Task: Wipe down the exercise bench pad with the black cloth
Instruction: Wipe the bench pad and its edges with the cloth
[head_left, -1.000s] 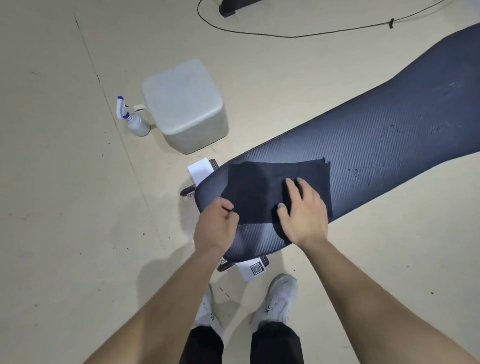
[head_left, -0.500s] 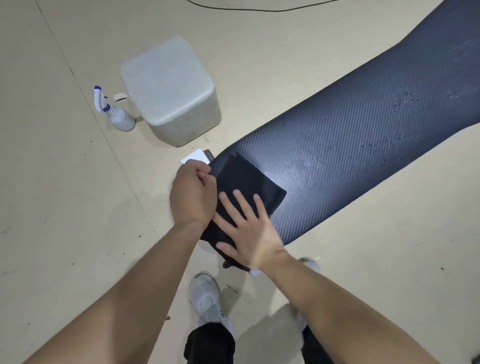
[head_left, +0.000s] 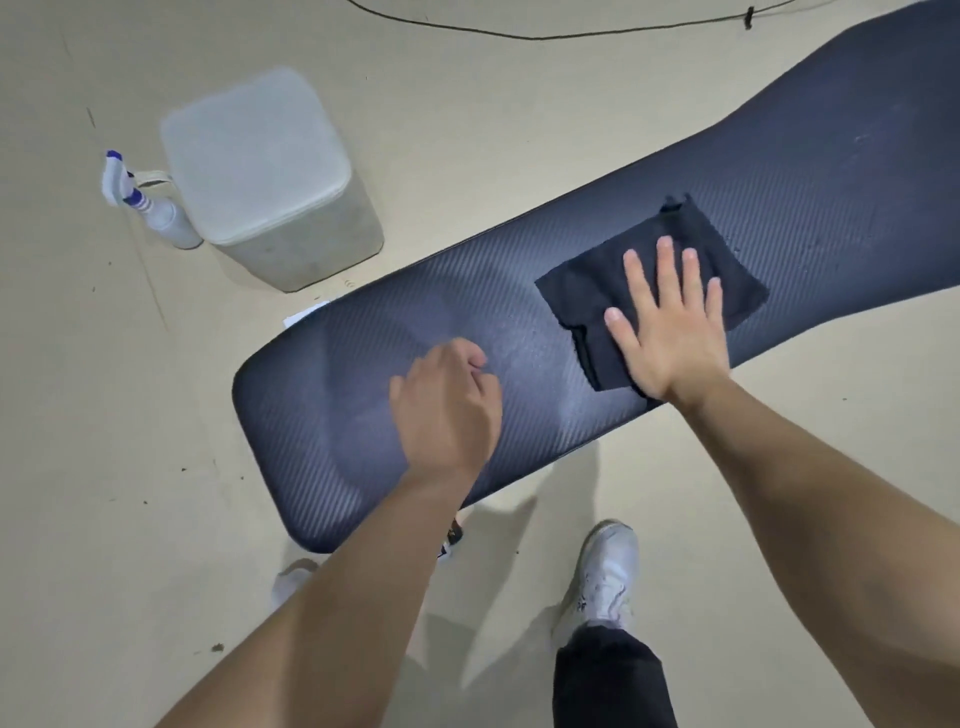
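Black cloth (head_left: 649, 291) | right hand (head_left: 670, 332) flat, fingers spread, pressing it onto bench pad (head_left: 363, 374) | left hand (head_left: 447, 410) loosely curled, holding nothing

Just one head-worn camera, looking steeply down and forward at the bench pad (head_left: 519, 322), floor (head_left: 78, 467) close below.

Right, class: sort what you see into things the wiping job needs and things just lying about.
In use: cloth, bench pad, right hand flat on the cloth, left hand.
Lying about: spray bottle, grey box, cable.
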